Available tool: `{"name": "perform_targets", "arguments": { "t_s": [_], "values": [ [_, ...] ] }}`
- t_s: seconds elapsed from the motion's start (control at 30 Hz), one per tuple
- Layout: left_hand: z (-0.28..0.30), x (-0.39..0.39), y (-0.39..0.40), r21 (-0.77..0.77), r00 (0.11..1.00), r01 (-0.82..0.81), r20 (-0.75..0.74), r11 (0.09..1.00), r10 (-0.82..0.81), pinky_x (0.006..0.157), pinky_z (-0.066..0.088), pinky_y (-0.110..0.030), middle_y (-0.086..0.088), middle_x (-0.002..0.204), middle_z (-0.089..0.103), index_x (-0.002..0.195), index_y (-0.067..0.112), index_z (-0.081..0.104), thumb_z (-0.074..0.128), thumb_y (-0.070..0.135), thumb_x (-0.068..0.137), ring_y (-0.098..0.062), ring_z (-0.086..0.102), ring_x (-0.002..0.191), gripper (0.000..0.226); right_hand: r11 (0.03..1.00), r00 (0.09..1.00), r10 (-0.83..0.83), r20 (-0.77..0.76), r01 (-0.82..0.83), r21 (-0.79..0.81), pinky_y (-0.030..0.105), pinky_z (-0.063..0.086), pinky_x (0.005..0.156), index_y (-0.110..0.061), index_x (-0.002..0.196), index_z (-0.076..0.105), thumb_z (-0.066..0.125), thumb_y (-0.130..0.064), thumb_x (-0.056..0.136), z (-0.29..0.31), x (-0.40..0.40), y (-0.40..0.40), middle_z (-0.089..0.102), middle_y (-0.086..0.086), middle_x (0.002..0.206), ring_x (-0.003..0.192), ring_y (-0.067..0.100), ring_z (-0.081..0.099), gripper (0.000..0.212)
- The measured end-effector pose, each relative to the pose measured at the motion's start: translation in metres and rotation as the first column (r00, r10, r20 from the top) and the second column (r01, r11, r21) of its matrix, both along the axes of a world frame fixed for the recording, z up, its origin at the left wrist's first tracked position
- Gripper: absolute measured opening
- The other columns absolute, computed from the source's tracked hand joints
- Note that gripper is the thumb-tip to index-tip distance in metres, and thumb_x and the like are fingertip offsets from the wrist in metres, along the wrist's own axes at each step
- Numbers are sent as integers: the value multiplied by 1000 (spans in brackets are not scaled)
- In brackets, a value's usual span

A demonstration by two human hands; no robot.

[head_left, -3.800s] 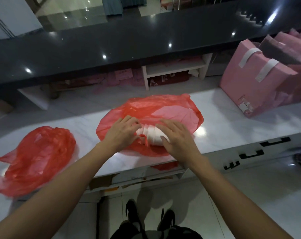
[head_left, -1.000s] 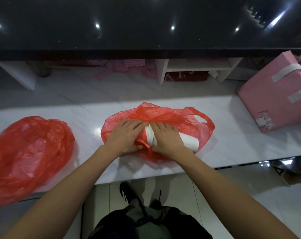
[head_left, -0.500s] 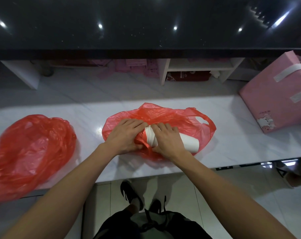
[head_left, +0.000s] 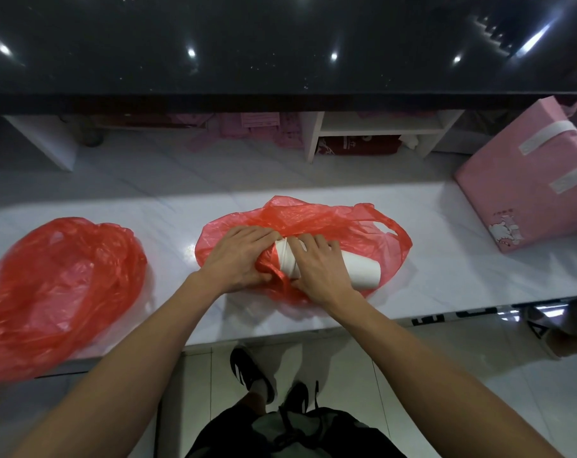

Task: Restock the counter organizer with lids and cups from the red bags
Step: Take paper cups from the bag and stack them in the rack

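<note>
With my right hand (head_left: 320, 269) curled around the light, crushable cup stack (head_left: 333, 266) lying on the middle red bag (head_left: 356, 226) on the table (head_left: 445, 269), my left hand (head_left: 239, 257) pinches slippery film beside the rims.

Bare counter (head_left: 168, 223) between both red bags (head_left: 59, 285).

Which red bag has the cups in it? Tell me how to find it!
Look at the white marble counter under the black top. Two red bags lie on it; go to the red bag in the middle, where both hands meet. Unlike the crumpled red bag on the left, it has a white stack of cups sticking out.
</note>
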State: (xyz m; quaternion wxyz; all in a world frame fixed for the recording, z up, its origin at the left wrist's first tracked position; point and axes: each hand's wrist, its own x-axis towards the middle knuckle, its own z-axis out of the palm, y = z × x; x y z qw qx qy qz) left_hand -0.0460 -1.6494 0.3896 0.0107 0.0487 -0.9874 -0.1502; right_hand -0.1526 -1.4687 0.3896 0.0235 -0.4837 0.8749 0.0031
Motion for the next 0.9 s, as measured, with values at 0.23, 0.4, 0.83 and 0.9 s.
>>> {"name": "perform_targets", "arguments": {
  "t_s": [0.23,0.4,0.83,0.9],
  "values": [
    [0,-4,-6,25,999,-29,35,999,28,113,34,-41,10,143,54,139,34,47,67,65,63,-16,48,132,85,1000,1000,-24,-17,24,-7,46,44,81,-19,128,51,83,-39,59,4,-13,17,59,7,117,99,31,55,78],
    [6,-13,-12,1,997,-13,78,1000,13,114,33,-40,6,146,51,143,32,44,61,74,66,-19,46,135,89,995,996,-90,20,91,-51,49,44,93,-19,136,46,79,-46,64,11,-44,71,56,4,126,110,30,54,83],
    [49,-17,18,-249,967,246,134,937,-218,122,-3,-50,1,168,4,159,31,18,54,78,73,-22,-8,154,104,993,979,-46,199,67,-100,49,19,121,-25,157,19,74,-57,75,1,-54,99,29,2,161,146,26,28,104],
    [60,-14,28,-244,959,274,143,930,-245,122,-5,-52,2,168,6,159,32,19,49,71,73,-21,-9,154,98,991,977,-51,206,75,-109,50,16,122,-28,158,16,75,-59,76,1,-55,107,25,0,163,149,24,23,105]
  ]
}}
